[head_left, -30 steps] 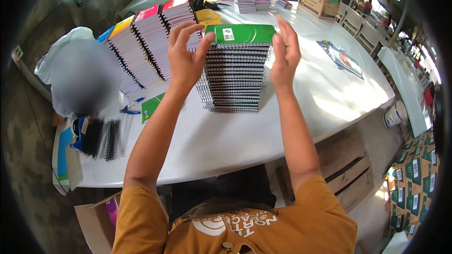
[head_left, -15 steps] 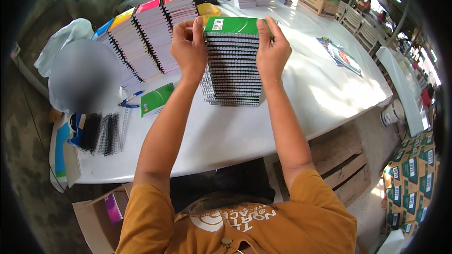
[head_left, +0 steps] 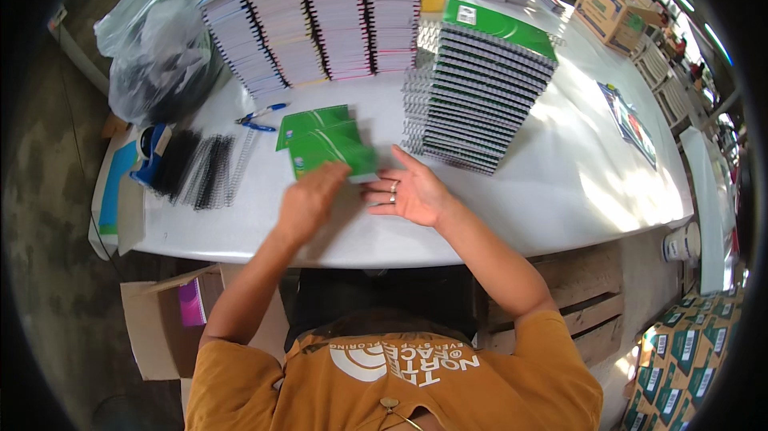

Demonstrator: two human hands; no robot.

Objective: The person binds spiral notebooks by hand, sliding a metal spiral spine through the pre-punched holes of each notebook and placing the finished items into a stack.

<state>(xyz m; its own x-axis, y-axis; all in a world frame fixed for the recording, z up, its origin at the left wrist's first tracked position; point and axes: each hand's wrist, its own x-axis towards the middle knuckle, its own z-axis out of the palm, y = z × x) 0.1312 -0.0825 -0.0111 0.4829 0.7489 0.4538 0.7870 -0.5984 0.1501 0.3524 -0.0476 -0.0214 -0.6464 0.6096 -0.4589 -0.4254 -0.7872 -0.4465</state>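
A thin green notebook point(head_left: 326, 149), blurred by motion, lies partly over another green notebook point(head_left: 308, 121) on the white table. The fingers of my left hand point(head_left: 310, 201) are closed on its near edge. My right hand point(head_left: 414, 191), wearing a ring, is beside the notebook's right corner, palm turned up and fingers spread, holding nothing. Just beyond it stands a tall, leaning stack of green wire-bound notebooks point(head_left: 490, 95). Blue-handled pliers point(head_left: 262, 117) lie left of the loose notebooks, near a heap of black and silver binding coils point(head_left: 212, 171).
Tall stacks of coil-bound books point(head_left: 336, 19) line the far left, beside a filled plastic bag point(head_left: 160, 47). A blue object point(head_left: 150, 155) sits by the coils. Across the white table point(head_left: 560, 167) are a cardboard carton point(head_left: 612, 11) and another person's arms. An open box point(head_left: 148, 343) stands below the edge.
Both hands have left the green stack, which now stands farther right in view. My left hand has gone to the loose green notebooks; my right hand has opened near them. The view has shifted.
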